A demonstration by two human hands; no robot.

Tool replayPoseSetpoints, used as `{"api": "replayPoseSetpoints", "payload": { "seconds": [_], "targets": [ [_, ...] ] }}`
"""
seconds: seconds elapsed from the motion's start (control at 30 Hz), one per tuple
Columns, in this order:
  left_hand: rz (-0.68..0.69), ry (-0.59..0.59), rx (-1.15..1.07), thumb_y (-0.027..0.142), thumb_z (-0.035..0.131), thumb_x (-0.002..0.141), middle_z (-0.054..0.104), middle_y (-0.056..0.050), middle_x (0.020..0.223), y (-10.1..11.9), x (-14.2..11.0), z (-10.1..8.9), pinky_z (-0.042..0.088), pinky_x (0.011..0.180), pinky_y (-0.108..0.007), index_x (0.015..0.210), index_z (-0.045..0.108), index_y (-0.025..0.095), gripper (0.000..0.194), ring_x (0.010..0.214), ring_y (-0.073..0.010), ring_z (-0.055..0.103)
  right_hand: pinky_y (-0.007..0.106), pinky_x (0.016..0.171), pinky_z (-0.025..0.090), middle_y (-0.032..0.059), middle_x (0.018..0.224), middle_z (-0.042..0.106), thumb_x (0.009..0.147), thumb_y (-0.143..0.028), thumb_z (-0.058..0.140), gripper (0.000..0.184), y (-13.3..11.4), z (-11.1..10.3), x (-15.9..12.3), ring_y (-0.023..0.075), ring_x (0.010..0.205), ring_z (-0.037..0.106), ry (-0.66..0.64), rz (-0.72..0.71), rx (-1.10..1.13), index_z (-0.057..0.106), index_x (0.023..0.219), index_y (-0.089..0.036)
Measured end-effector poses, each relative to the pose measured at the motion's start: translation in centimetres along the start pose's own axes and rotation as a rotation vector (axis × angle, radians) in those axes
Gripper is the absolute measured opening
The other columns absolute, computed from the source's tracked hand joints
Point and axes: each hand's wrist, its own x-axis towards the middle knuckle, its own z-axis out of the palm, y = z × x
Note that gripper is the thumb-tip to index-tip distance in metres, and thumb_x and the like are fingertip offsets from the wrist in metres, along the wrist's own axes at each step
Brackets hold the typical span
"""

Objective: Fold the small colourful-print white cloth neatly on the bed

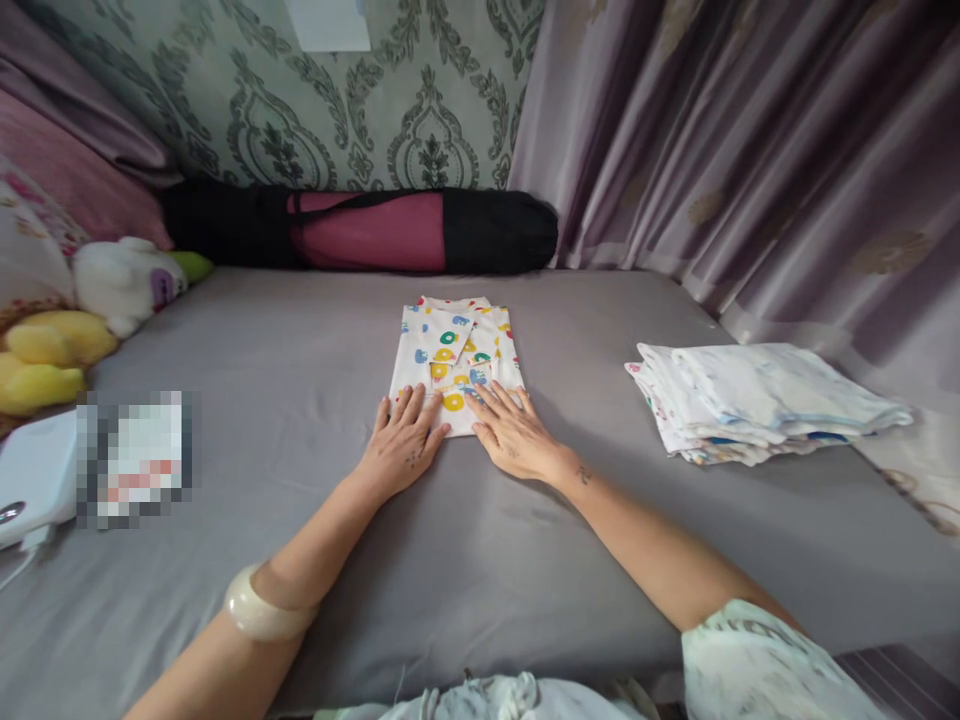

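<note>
A small white garment point(454, 345) printed with yellow, blue and green shapes lies folded into a rectangle in the middle of the grey bed sheet point(300, 350). My left hand point(401, 445) lies flat with fingers spread on the garment's near left edge. My right hand point(514, 435) lies flat beside it on the near right edge. Both palms press down and neither grips the cloth. A pale bangle point(259, 610) is on my left forearm.
A stack of folded white cloths point(757, 400) sits to the right. A black and maroon roll bag point(360, 230) lies along the wall. Plush toys point(82, 310) and a white device point(34, 475) are at the left. Purple curtains point(750, 140) hang at the right.
</note>
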Motion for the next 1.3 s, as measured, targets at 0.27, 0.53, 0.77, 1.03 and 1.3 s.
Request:
{"api": "replayPoseSetpoints", "payload": {
  "seconds": [0.27, 0.53, 0.77, 1.03, 1.3],
  "targets": [
    [-0.04, -0.008, -0.034, 0.046, 0.02, 0.1, 0.024, -0.01, 0.158, -0.3, 0.1, -0.7, 0.018, 0.117, -0.052, 0.15, 0.03, 0.017, 0.059, 0.147, -0.027, 0.016, 0.05, 0.118, 0.01, 0.0057, 0.159, 0.018, 0.1, -0.042, 0.017, 0.058, 0.5, -0.2, 0.0, 0.0215, 0.147, 0.012, 0.039, 0.036, 0.043, 0.022, 0.153, -0.019],
    [-0.1, 0.03, 0.006, 0.043, 0.019, 0.099, 0.026, -0.014, 0.157, -1.2, 0.2, -0.7, 0.017, 0.118, -0.051, 0.149, 0.032, 0.009, 0.062, 0.146, -0.0276, 0.018, 0.05, 0.119, 0.007, 0.0135, 0.159, 0.017, 0.099, -0.043, 0.019, 0.064, 1.3, -0.2, 0.2, 0.0244, 0.147, 0.014, 0.129, 0.175, -0.059, 0.022, 0.152, -0.008],
    [-0.099, -0.021, -0.004, 0.047, 0.019, 0.098, 0.026, -0.017, 0.156, -1.7, 0.3, 0.0, 0.019, 0.116, -0.053, 0.148, 0.032, 0.009, 0.064, 0.145, -0.0292, 0.02, 0.048, 0.118, 0.015, 0.0162, 0.158, 0.02, 0.099, -0.044, 0.022, 0.065, 1.6, 0.4, 0.2, 0.0271, 0.146, 0.018, 0.086, 0.191, -0.057, 0.026, 0.151, -0.005],
    [-0.067, 0.033, -0.042, 0.05, 0.02, 0.098, 0.03, -0.02, 0.154, -1.8, 0.5, -0.4, 0.018, 0.113, -0.061, 0.148, 0.033, 0.011, 0.064, 0.145, -0.0323, 0.022, 0.05, 0.117, 0.012, 0.0163, 0.158, 0.017, 0.098, -0.048, 0.019, 0.068, 2.0, 0.0, 0.5, 0.0276, 0.147, 0.015, 0.025, 0.197, 0.002, 0.024, 0.151, -0.005],
    [0.312, 0.039, -0.105, 0.053, 0.045, 0.092, 0.039, -0.017, 0.147, -1.3, 0.2, -2.9, 0.03, 0.109, -0.051, 0.135, 0.048, 0.02, 0.055, 0.136, -0.0312, 0.035, 0.05, 0.118, 0.009, 0.0155, 0.159, 0.018, 0.098, -0.046, 0.029, 0.065, 0.8, -1.7, 0.3, 0.0265, 0.147, 0.012, 0.066, 0.013, -0.021, 0.026, 0.151, -0.008]
  ]
}}
